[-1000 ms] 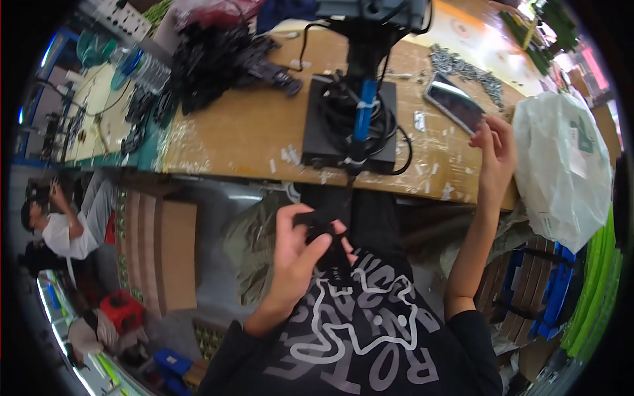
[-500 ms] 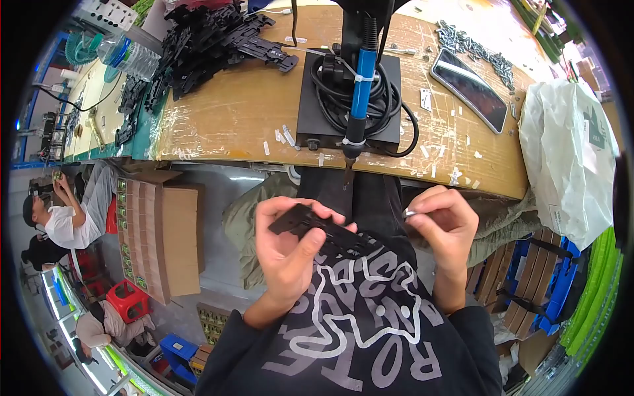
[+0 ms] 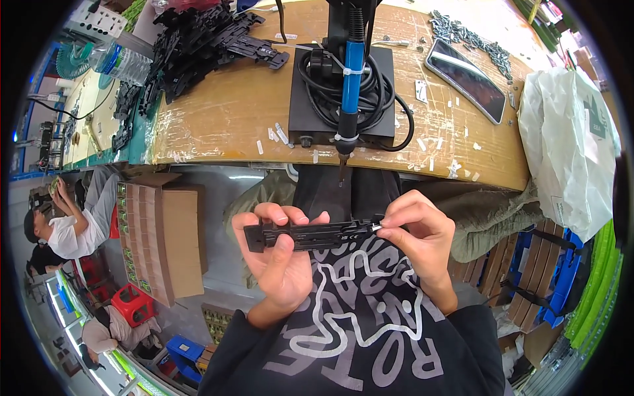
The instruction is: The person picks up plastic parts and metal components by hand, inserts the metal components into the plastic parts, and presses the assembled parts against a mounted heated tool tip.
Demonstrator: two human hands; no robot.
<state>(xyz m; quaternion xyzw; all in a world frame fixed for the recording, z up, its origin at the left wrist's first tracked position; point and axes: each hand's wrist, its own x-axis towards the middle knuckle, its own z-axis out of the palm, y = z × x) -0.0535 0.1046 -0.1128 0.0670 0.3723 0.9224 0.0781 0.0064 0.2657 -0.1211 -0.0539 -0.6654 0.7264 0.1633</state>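
Note:
My left hand [image 3: 281,254] holds a long black plastic part [image 3: 310,236] between thumb and fingers, level in front of my chest. Printed marks show near the part's right end. My right hand [image 3: 422,231] pinches a small silvery metal piece [image 3: 377,227] at that right end, touching or almost touching the part. The fingertips hide most of the metal piece, so its exact kind does not show. Just beyond my hands, a blue-handled electric screwdriver [image 3: 352,79] hangs tip down at the table's near edge.
The wooden table [image 3: 218,125] carries a heap of similar black parts [image 3: 198,46], a black box [image 3: 304,119] with coiled cable, a phone [image 3: 465,80] and scattered screws [image 3: 475,43]. A white plastic bag [image 3: 564,152] hangs at the right. Cardboard boxes [image 3: 181,237] stand lower left; people sit farther left.
My left hand has turned the black part level, its face now showing. My right hand has moved left and brought the small metal piece to the part's right end.

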